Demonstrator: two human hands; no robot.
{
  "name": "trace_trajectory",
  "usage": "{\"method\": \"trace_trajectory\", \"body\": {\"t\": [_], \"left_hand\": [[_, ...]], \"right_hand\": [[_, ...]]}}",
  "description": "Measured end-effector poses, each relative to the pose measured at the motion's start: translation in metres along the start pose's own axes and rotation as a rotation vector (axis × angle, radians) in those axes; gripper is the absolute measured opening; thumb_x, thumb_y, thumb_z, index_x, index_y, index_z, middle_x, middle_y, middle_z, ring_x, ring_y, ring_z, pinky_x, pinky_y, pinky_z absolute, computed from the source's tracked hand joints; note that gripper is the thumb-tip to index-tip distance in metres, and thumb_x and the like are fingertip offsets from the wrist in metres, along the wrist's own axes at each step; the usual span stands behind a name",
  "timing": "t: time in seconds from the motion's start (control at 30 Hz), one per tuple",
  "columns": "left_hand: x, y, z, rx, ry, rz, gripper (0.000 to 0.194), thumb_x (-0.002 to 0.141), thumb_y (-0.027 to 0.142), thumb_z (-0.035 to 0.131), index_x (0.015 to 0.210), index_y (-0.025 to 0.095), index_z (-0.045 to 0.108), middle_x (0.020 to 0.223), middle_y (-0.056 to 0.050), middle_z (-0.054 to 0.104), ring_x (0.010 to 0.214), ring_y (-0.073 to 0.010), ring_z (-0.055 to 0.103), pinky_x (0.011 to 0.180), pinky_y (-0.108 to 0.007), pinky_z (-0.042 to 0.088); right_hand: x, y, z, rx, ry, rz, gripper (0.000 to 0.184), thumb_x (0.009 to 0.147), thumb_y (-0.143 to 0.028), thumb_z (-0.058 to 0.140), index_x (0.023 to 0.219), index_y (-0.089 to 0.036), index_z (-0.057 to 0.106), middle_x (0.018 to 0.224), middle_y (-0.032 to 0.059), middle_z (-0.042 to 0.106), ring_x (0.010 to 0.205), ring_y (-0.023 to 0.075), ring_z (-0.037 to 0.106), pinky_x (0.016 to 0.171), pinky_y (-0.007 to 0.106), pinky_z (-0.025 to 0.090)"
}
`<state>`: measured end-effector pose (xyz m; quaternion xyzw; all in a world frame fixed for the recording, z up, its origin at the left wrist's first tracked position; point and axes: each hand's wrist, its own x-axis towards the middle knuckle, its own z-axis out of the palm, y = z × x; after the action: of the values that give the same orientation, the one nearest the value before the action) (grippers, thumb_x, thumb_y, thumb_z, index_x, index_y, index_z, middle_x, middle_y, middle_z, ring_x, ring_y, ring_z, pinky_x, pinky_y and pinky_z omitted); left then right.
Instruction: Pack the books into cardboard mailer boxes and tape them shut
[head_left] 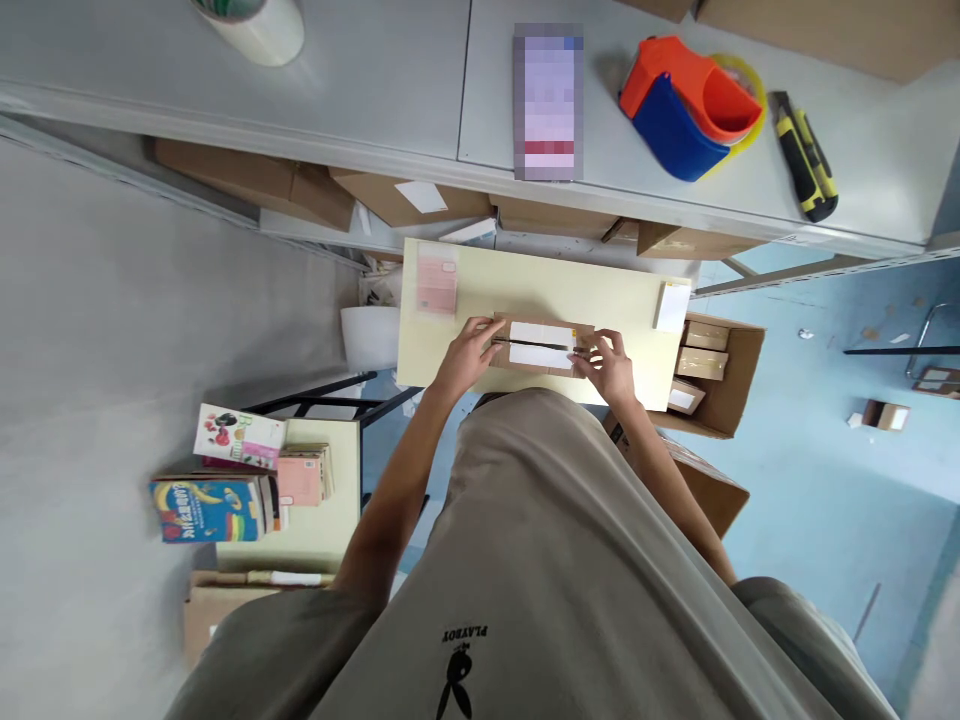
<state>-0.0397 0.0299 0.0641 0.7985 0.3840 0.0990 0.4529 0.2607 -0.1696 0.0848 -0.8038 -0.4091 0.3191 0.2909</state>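
Observation:
A small brown cardboard box (544,372) lies on the pale yellow tabletop (480,275), right in front of my body. Its top carries a white label (536,355) split by a dark gap running along the seam between the flaps. At the box's left end, my left hand (469,352) is closed, with thumb and fingers gripping the cardboard. My right hand (609,368) pinches the right end, its fingers curled over the edge near the gap. What lies inside the box is hidden.
Pink printed paper (436,282) and a white pad (672,306) lie on the tabletop. An open carton (739,375) of small boxes stands at right. The shelf above holds a blurred phone (548,100), tape dispenser (679,110) and utility knife (806,155). Books (210,510) are stacked at left.

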Motion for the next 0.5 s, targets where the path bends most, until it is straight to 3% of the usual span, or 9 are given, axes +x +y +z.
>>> {"method": "trace_trajectory", "body": {"t": [0.17,0.27,0.4,0.5], "left_hand": [[-0.006,-0.005,0.017,-0.019,0.004,-0.007,0.05,0.12,0.045,0.065,0.165,0.029,0.074,0.175,-0.016,0.06,0.147,-0.0345,0.074,0.131,-0.048,0.06],[-0.005,-0.004,0.026,-0.081,0.077,-0.03,0.047,0.121,0.055,0.063,0.156,0.028,0.081,0.169,-0.015,0.067,0.143,-0.033,0.077,0.131,-0.048,0.06],[-0.001,0.002,0.035,-0.166,0.151,-0.057,0.044,0.119,0.058,0.067,0.141,0.028,0.089,0.159,-0.013,0.076,0.146,-0.0326,0.076,0.128,-0.048,0.064],[0.001,0.006,0.038,-0.19,0.153,-0.052,0.039,0.118,0.055,0.071,0.141,0.03,0.089,0.159,-0.011,0.078,0.147,-0.0325,0.076,0.128,-0.049,0.065]], "right_hand": [[-0.015,0.013,0.009,0.067,0.03,-0.018,0.079,0.106,-0.096,0.057,0.136,-0.031,0.091,0.165,0.0142,0.067,0.113,0.032,0.083,0.097,0.058,0.081],[-0.021,0.025,0.018,0.113,0.041,0.041,0.08,0.108,-0.095,0.053,0.139,-0.032,0.092,0.165,0.0144,0.07,0.118,0.0335,0.083,0.097,0.056,0.08],[-0.029,0.036,0.03,0.233,0.066,0.171,0.083,0.101,-0.095,0.064,0.141,-0.028,0.091,0.162,0.0166,0.074,0.133,0.0378,0.082,0.101,0.054,0.078],[-0.033,0.035,0.032,0.249,0.113,0.216,0.082,0.1,-0.092,0.067,0.147,-0.029,0.089,0.167,0.016,0.073,0.128,0.0355,0.084,0.102,0.053,0.077]]}}
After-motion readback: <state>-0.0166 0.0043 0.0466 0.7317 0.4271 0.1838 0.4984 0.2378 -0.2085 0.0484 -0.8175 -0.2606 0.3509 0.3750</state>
